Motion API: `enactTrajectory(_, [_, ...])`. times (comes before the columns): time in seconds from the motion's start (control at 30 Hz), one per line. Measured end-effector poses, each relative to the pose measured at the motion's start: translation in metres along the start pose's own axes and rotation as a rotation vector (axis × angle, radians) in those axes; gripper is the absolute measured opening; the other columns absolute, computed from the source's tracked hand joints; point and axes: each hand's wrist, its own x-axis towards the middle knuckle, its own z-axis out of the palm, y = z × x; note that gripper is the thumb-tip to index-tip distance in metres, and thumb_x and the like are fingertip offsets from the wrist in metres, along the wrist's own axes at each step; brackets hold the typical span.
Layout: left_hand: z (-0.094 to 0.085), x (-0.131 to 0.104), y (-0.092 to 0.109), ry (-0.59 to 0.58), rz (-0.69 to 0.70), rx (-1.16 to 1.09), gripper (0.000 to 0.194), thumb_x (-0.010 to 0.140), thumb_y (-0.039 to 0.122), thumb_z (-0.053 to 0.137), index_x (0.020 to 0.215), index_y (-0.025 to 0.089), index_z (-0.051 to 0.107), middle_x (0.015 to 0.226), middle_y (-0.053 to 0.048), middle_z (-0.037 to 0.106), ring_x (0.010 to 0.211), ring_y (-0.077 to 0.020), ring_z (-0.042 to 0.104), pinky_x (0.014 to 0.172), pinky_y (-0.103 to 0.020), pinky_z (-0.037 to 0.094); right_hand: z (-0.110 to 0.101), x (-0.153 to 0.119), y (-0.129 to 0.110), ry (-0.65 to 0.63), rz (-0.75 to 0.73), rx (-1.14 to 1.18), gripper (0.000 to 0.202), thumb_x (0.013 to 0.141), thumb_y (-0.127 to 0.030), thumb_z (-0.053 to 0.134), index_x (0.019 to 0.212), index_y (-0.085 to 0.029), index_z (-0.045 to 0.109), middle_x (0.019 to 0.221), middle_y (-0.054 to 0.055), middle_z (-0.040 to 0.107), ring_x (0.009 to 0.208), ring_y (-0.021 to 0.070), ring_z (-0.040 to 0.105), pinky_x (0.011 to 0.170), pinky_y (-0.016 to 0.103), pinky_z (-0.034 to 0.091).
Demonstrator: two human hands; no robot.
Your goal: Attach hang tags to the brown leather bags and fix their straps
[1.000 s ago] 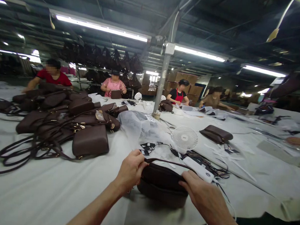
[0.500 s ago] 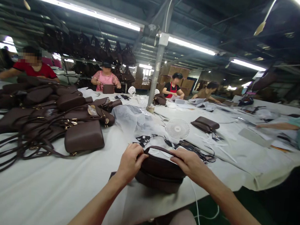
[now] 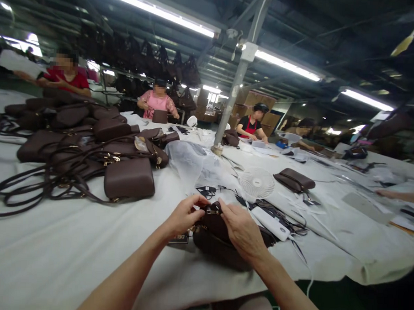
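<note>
A dark brown handbag [image 3: 216,247] rests on the white-covered table right in front of me. My left hand [image 3: 187,214] pinches the bag's upper left corner, thumb and fingers close together. From the other side my right hand [image 3: 242,227] grips the same corner, its fingers by a small dark end piece with metal [image 3: 213,209]. Exactly what each fingertip presses is partly hidden. Under my left wrist lies a black tag [image 3: 179,238] with pale lettering.
A heap of brown bags with long straps [image 3: 73,144] covers the left. Beyond my hands are clear plastic [image 3: 193,161], a white fan [image 3: 257,182], a white power bank [image 3: 271,223] and black cords. Another brown bag [image 3: 294,180] lies right. Several co-workers sit across the table; a grey post [image 3: 231,101] stands midway.
My right hand has moved left along the bag's opening to join my left hand at the corner. The opening, held wide before, is now covered. My view has turned slightly left.
</note>
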Motion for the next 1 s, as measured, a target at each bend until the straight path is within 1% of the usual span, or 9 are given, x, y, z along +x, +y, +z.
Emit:
enactTrajectory(0.13, [-0.015,0.014,0.001,-0.094,0.057,0.01,0.025,0.081,0.012,0.051,0.098,0.017,0.068,0.1,-0.005,0.066,0.085,-0.0152,0.06,0.067,-0.022,0.046,0.006,0.002,0.009,-0.014,-0.015,0.013,0.038,0.098,-0.021,0.036,0.132,-0.014,0.051,0.095,0.009,0.067,0.083,0.0233,0.059,0.075,0.036,0.047])
enactTrajectory(0.3, [-0.006,0.031,0.006,-0.075,0.213,0.286,0.011,0.079,0.014,0.063,0.085,0.017,0.071,0.088,-0.003,0.061,0.077,-0.0146,0.058,0.071,-0.024,0.046,0.009,0.001,0.015,-0.001,-0.045,0.043,0.038,0.099,-0.022,0.034,0.134,-0.018,0.049,0.103,0.009,0.067,0.089,0.0229,0.06,0.077,0.036,0.049])
enactTrajectory(0.4, [-0.001,0.035,0.006,-0.091,0.292,0.45,0.01,0.08,0.01,0.06,0.08,0.017,0.067,0.086,-0.003,0.06,0.08,-0.0162,0.058,0.073,-0.024,0.046,0.011,-0.001,0.017,0.017,-0.052,0.052,0.039,0.099,-0.023,0.034,0.134,-0.02,0.049,0.104,0.009,0.067,0.088,0.0223,0.061,0.076,0.035,0.05])
enactTrajectory(0.53, [0.006,0.032,0.005,-0.064,0.268,0.697,0.008,0.081,0.011,0.055,0.083,0.017,0.058,0.092,-0.006,0.059,0.079,-0.0184,0.057,0.068,-0.025,0.047,0.012,-0.002,0.019,0.022,-0.072,0.049,0.042,0.099,-0.023,0.034,0.139,-0.021,0.046,0.098,0.009,0.068,0.086,0.0223,0.061,0.075,0.035,0.05])
enactTrajectory(0.67, [0.023,0.029,0.01,0.043,0.132,0.818,0.013,0.087,0.013,0.045,0.093,0.018,0.055,0.091,-0.009,0.059,0.079,-0.0223,0.058,0.067,-0.029,0.048,0.011,-0.003,0.02,0.001,-0.094,0.044,0.047,0.099,-0.02,0.032,0.145,-0.024,0.038,0.098,0.008,0.068,0.084,0.022,0.06,0.074,0.034,0.049])
enactTrajectory(0.73, [0.028,0.029,0.011,0.114,0.048,0.785,0.014,0.086,0.013,0.046,0.095,0.018,0.056,0.089,-0.009,0.06,0.079,-0.0233,0.059,0.068,-0.031,0.048,0.01,-0.004,0.02,-0.008,-0.098,0.07,0.046,0.099,-0.02,0.032,0.145,-0.026,0.039,0.101,0.007,0.068,0.085,0.0216,0.06,0.074,0.034,0.049])
enactTrajectory(0.8, [0.026,0.031,0.009,0.102,0.039,0.704,0.014,0.084,0.012,0.049,0.091,0.018,0.058,0.087,-0.007,0.06,0.08,-0.0226,0.058,0.07,-0.031,0.048,0.008,-0.005,0.02,-0.014,-0.095,0.099,0.045,0.099,-0.022,0.035,0.144,-0.027,0.04,0.103,0.007,0.068,0.087,0.0215,0.06,0.076,0.033,0.048])
enactTrajectory(0.93, [0.001,0.035,-0.007,-0.117,0.155,0.303,0.021,0.074,0.0,0.053,0.08,0.017,0.063,0.08,-0.001,0.057,0.079,-0.0167,0.057,0.073,-0.026,0.047,0.006,-0.004,0.022,-0.049,-0.115,0.108,0.045,0.099,-0.024,0.037,0.143,-0.026,0.041,0.106,0.006,0.068,0.088,0.0213,0.059,0.077,0.033,0.048])
enactTrajectory(1.0, [-0.011,0.035,-0.016,-0.201,0.12,0.061,0.023,0.071,-0.002,0.054,0.081,0.016,0.063,0.082,-0.001,0.056,0.075,-0.0138,0.056,0.068,-0.024,0.048,0.006,-0.003,0.022,-0.055,-0.13,0.098,0.043,0.099,-0.023,0.036,0.141,-0.026,0.044,0.109,0.006,0.068,0.089,0.0213,0.059,0.078,0.034,0.047])
